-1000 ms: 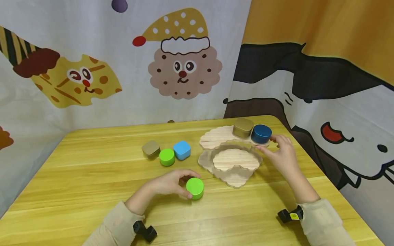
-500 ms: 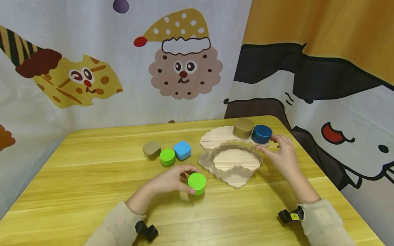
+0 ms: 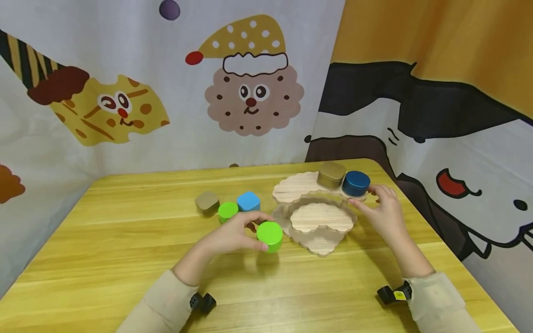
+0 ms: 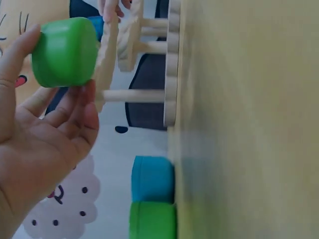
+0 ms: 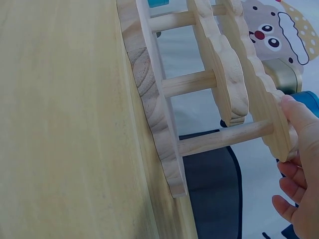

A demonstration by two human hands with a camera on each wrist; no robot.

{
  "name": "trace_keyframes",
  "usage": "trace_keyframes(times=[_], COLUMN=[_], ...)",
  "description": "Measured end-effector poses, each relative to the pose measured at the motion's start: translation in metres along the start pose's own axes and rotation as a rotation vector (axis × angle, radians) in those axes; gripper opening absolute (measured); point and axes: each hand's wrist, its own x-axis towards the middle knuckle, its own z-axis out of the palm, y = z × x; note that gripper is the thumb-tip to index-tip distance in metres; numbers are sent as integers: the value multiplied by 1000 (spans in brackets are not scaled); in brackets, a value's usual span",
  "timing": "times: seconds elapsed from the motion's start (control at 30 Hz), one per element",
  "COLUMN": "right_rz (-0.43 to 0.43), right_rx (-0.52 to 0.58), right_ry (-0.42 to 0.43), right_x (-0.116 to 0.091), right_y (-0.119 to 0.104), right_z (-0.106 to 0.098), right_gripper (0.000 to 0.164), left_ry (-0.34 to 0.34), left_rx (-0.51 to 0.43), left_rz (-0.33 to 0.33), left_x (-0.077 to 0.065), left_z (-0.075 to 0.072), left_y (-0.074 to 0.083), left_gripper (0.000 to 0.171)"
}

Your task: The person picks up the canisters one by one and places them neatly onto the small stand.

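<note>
My left hand [image 3: 231, 238] grips a small round green tin [image 3: 270, 235] between thumb and fingers. In the left wrist view this green tin [image 4: 66, 52] is held well off the table. To its right stands a tiered wooden stand [image 3: 293, 186] with scalloped shelves on dowel posts. My right hand [image 3: 385, 212] pinches the right end of the top shelf. The right wrist view shows its thumb [image 5: 299, 112] on that shelf's edge and its fingers curling underneath. Right beside the thumb, a dark blue round tin [image 3: 356, 183] sits on the top shelf next to a gold squarish tin [image 3: 331, 175].
Left of the stand, another gold tin [image 3: 207, 203], a second green tin [image 3: 227, 211] and a light blue squarish tin [image 3: 248, 201] rest on the wooden table [image 3: 125, 222]. My left hand partly covers the latter two. A printed curtain [image 3: 175, 148] hangs behind the table.
My left hand has raised the green tin and carried it away from me, slightly right, toward the stand. The right hand keeps its hold on the shelf. The head view has shifted slightly.
</note>
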Motion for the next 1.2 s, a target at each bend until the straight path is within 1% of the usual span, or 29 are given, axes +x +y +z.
trace_keyframes(times=[0.3, 0.43, 0.5, 0.6, 0.8, 1.03, 1.13, 1.2], right_rz=[-5, -2, -2, -7, -11, -8, -7, -6], right_rx=[2, 8, 11, 9, 2, -6, -8, -8], right_ry=[9, 7, 9, 16, 23, 20, 18, 17], right_x=[-1, -1, -1, -2, -2, -1, -1, -1], right_y=[3, 3, 3, 3, 2, 2, 2, 2], right_z=[1, 2, 2, 2, 2, 2, 2, 2], right_gripper=[50, 51, 50, 49, 49, 50, 51, 51], left_ry=[91, 130, 142, 149, 190, 245, 268, 275], left_rx=[18, 25, 11, -28, -56, -41, -57, -70], left_rz=[11, -3, -17, -19, 20, 81, 82, 66], left_x=[15, 20, 23, 28, 43, 65, 73, 78], left_z=[-5, -9, -11, -15, -19, -22, -24, -24], left_y=[14, 22, 26, 31, 38, 47, 49, 51], left_gripper=[57, 56, 57, 58, 59, 53, 52, 52])
